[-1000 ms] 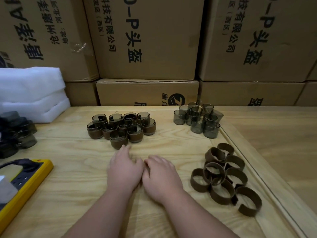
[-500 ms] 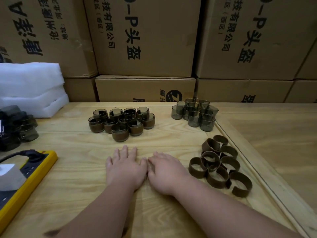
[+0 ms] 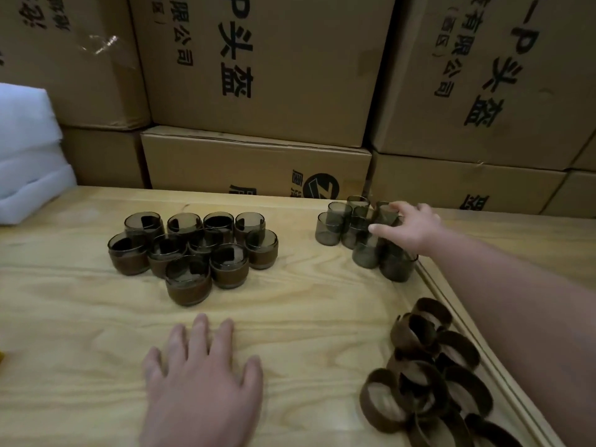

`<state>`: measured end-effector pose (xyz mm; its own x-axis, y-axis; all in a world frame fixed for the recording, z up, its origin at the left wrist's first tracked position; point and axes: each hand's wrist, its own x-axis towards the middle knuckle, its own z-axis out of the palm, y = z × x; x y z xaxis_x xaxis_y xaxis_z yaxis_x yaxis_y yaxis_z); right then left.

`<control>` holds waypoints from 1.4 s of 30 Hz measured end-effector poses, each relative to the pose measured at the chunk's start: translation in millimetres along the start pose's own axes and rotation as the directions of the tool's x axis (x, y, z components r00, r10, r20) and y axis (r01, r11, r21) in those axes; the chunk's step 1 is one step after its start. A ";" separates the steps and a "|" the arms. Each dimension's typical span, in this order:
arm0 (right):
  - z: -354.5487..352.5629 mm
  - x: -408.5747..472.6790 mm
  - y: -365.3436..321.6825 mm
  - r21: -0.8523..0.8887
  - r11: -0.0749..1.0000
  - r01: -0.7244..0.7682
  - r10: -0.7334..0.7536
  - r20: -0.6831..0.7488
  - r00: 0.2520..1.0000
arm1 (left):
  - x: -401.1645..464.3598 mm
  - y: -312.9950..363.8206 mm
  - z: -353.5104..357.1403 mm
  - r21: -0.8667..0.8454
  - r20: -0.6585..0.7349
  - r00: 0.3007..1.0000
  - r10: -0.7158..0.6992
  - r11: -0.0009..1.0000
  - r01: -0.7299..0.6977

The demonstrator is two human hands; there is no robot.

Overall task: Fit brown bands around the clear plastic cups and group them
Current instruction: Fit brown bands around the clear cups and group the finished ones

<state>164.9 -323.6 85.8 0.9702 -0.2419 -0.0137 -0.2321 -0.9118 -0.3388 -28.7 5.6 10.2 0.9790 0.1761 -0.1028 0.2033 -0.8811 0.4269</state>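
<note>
Several clear smoky cups with brown bands (image 3: pixel 193 253) stand grouped at the table's middle left. A cluster of bare clear cups (image 3: pixel 333 225) stands at the back right. My right hand (image 3: pixel 408 225) reaches into that cluster, its thumb and fingers curled round one cup (image 3: pixel 385 216) at the back. My left hand (image 3: pixel 201 382) lies flat on the wooden table (image 3: pixel 80 317) with fingers spread, holding nothing. A pile of loose brown bands (image 3: pixel 429 375) lies at the front right, beside my right forearm.
Stacked cardboard boxes (image 3: pixel 258 75) wall off the back of the table. White foam sheets (image 3: pixel 25 150) sit at the far left. A raised wooden strip (image 3: pixel 451 304) runs along the table's right side, just past the bands.
My right hand left its place beside the left hand and reached forward right to the bare cups. The left hand stayed on the table. The view moved closer and tilted.
</note>
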 end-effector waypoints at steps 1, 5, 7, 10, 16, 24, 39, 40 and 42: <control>4.6 11.6 2.8 -0.015 1.000 -0.011 0.011 0.042 0.999 | 2.4 1.2 0.0 0.001 0.004 1.000 -0.014 1.000 0.014; 22.3 38.9 -1.7 -0.068 0.998 -0.016 0.029 0.197 0.980 | 9.3 5.3 0.3 -0.004 0.034 0.997 -0.062 0.998 0.063; 28.2 42.7 -7.2 -0.060 0.998 -0.027 0.039 0.206 0.978 | 11.8 7.0 0.7 0.003 0.038 0.997 -0.071 0.997 0.071; 37.2 37.9 -16.7 -0.017 1.000 -0.024 0.026 0.133 0.991 | 14.6 7.9 2.5 -0.011 0.039 0.996 -0.075 0.997 0.076; 45.7 18.6 -32.2 -0.002 1.000 0.002 -0.002 0.087 0.996 | 14.3 2.9 5.1 -0.033 0.035 0.998 -0.049 0.998 0.051; 53.9 -7.2 -45.7 -0.047 0.986 0.159 -0.151 0.140 0.978 | 13.3 -1.7 11.4 -0.012 0.014 1.000 -0.014 1.000 0.014; 51.1 -41.8 -56.5 -0.120 0.937 0.327 -0.310 0.144 0.940 | 3.0 -6.7 18.8 0.088 -0.029 0.999 0.024 0.996 -0.022; 49.2 -42.1 -60.0 -0.126 0.936 0.329 -0.318 0.096 0.943 | 3.1 -6.4 18.9 0.087 -0.035 0.999 0.024 0.996 -0.021; 45.2 -40.0 -68.0 -0.105 0.943 0.316 -0.314 0.036 0.949 | 3.4 -6.3 19.0 0.086 -0.038 0.999 0.024 0.996 -0.021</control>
<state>145.1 -236.9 66.9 0.9959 0.0688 0.0591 0.0804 -0.9711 -0.2246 -26.9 3.4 -9.9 0.9835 0.1713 -0.0578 0.1807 -0.9192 0.3498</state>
